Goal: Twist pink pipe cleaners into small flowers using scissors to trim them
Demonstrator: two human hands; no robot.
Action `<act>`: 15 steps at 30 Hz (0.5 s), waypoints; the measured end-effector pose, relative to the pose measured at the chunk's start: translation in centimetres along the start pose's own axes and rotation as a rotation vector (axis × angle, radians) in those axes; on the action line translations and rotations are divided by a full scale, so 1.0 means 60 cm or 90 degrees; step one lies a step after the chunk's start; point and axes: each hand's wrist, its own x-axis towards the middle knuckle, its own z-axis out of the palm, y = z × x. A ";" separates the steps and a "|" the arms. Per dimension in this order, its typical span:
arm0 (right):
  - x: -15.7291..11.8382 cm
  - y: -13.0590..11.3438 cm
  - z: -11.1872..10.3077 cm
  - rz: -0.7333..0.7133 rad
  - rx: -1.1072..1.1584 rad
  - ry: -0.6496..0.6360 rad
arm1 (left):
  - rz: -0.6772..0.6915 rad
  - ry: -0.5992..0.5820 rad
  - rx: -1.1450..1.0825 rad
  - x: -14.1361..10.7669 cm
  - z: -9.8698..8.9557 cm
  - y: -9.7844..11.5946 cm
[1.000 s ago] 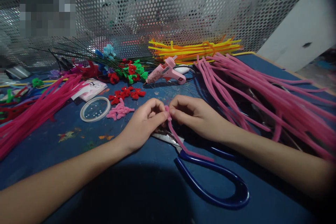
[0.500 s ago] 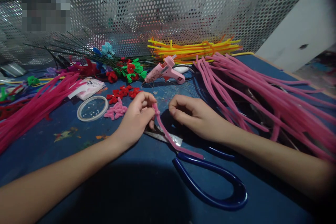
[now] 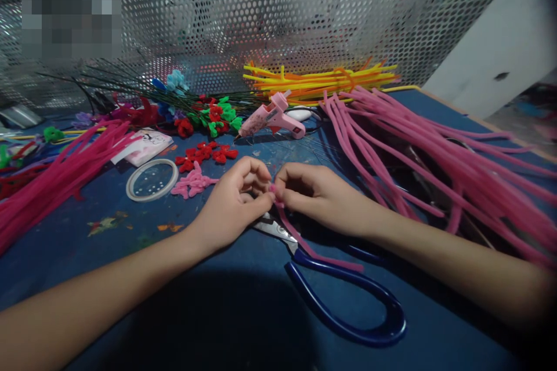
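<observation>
A pink pipe cleaner (image 3: 300, 239) is pinched at its upper end between the fingertips of my left hand (image 3: 241, 194) and my right hand (image 3: 315, 194), which meet in the middle of the table. Its loose tail slants down to the right, over a pair of scissors with blue handles (image 3: 398, 324) lying on the blue table (image 3: 183, 313). Fingers hide the held end, where a small bend shows. To the left of my left hand lie pink pipe-cleaner flowers (image 3: 194, 181), with red ones (image 3: 204, 155) just behind them.
A pink glue gun (image 3: 272, 119) rests behind my hands. Pink pipe cleaners (image 3: 391, 133) are heaped at right, magenta ones (image 3: 65, 174) at left. Yellow pipe cleaners (image 3: 322, 81) lie along the perforated metal panel (image 3: 278, 17). A round lid (image 3: 152, 179) holds tiny beads.
My right hand has come left to grip the pipe cleaner's upper end beside my left hand, which has shifted slightly right. The loose tail has swung right.
</observation>
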 end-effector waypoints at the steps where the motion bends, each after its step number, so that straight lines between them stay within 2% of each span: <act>1: 0.000 -0.002 0.000 -0.005 -0.018 -0.009 | 0.001 -0.007 0.008 -0.001 0.001 0.001; 7: -0.002 -0.011 0.000 -0.049 -0.105 -0.011 | 0.010 -0.020 0.041 -0.003 0.005 0.003; 15: -0.001 -0.010 -0.002 -0.038 -0.073 -0.010 | -0.012 0.016 -0.034 0.008 -0.002 0.003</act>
